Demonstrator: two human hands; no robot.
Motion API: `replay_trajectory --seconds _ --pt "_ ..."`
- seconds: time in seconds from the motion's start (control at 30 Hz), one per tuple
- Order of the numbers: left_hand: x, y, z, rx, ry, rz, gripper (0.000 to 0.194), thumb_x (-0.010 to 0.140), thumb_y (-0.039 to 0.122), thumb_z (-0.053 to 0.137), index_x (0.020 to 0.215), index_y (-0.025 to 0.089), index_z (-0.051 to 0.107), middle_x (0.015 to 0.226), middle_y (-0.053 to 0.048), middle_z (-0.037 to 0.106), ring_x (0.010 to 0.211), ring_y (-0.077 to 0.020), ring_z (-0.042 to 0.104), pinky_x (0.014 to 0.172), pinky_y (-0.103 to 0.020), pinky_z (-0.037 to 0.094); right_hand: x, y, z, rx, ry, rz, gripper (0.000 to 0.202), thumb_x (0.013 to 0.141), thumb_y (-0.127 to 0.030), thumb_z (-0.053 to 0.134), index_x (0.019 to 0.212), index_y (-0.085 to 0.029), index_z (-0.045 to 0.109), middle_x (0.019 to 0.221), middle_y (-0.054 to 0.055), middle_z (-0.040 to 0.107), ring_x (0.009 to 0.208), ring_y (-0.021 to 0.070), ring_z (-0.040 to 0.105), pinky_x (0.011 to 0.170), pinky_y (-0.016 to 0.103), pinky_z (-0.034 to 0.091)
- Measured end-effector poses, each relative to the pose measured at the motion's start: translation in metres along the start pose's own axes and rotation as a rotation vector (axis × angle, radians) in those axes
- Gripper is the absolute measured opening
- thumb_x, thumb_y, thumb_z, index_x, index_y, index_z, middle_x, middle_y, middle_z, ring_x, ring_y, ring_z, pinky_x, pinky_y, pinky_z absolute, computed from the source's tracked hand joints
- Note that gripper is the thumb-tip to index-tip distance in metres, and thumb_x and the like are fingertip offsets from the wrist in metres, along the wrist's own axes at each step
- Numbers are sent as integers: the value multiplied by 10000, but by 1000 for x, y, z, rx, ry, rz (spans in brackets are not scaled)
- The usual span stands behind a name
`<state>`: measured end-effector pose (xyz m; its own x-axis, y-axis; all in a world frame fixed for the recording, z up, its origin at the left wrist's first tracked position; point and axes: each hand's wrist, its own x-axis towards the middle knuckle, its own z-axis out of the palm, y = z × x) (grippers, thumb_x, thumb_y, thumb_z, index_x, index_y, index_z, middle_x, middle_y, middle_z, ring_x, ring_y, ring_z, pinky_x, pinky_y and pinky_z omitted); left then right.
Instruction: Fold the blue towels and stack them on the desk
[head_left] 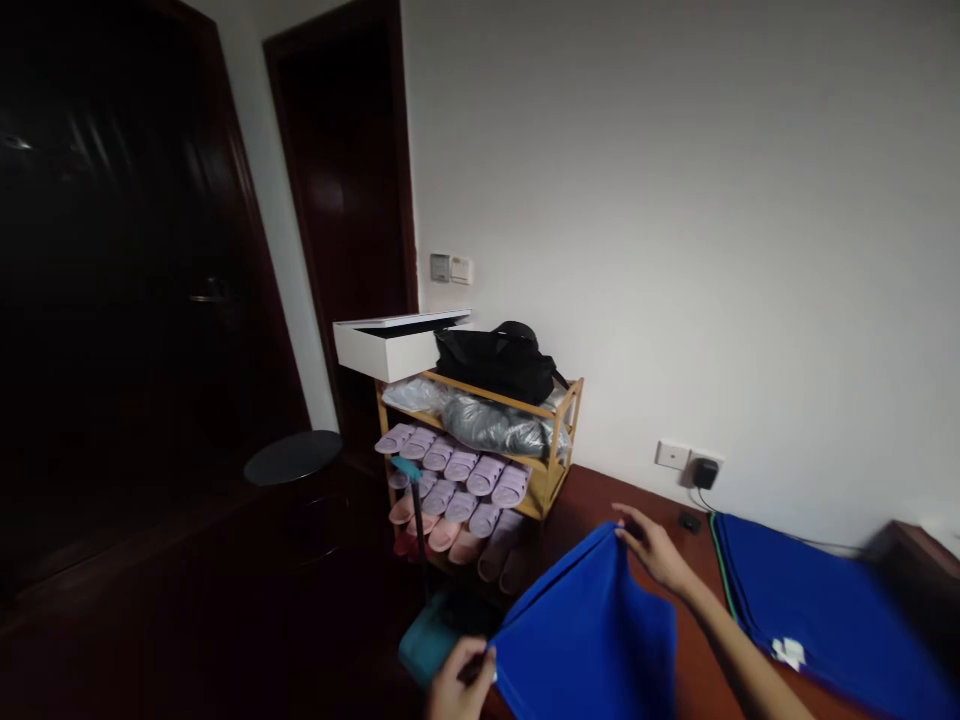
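A blue cloth (577, 630) hangs between my two hands above the near end of the reddish-brown table (592, 495). At its lower left corner, my left hand (461, 680) pinches the fabric between thumb and fingers. My right hand (651, 548) grips the upper right corner, with its fingertips closed on the edge. The lower part of the cloth runs out of the picture. To the right, a stack of folded blue cloths (825, 600) lies on the table, with a green edge and white labels (789, 653) showing.
A wooden shoe rack (559, 455) holds several lilac and pink slippers (461, 465), with a black bag (499, 360) and white box (367, 350) on top. Nearby are a round stool (292, 458), a teal dustpan (427, 645) and a plugged-in charger (703, 473).
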<state>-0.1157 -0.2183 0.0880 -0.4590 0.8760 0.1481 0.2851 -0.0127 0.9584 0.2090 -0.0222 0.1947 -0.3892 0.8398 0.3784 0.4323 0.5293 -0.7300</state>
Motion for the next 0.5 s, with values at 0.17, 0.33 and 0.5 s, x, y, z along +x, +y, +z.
replay_trajectory --seconds 0.17,0.33,0.5 --pt "18 104 -7 -15 -26 339 359 826 580 658 786 226 701 889 -77 786 851 -241 749 771 -313 602 -61 -66 -98 -11 110 -27 406 934 -582 593 1097 -242 744 1147 97 739 1101 266 680 1016 414 524" --pt "6 202 -4 -120 -22 580 203 849 415 657 804 219 638 909 -72 765 866 -211 741 765 -292 599 -121 -114 -153 19 399 6 453 855 -648 671 1009 -228 745 1076 95 753 1029 277 695 969 412 546" --pt "-2 262 12 -257 -48 663 199 815 364 709 751 213 596 895 -61 755 852 -188 736 761 -273 595 -168 -141 -185 100 572 95 529 754 -694 742 939 -198 735 969 99 760 935 276 704 866 385 575"
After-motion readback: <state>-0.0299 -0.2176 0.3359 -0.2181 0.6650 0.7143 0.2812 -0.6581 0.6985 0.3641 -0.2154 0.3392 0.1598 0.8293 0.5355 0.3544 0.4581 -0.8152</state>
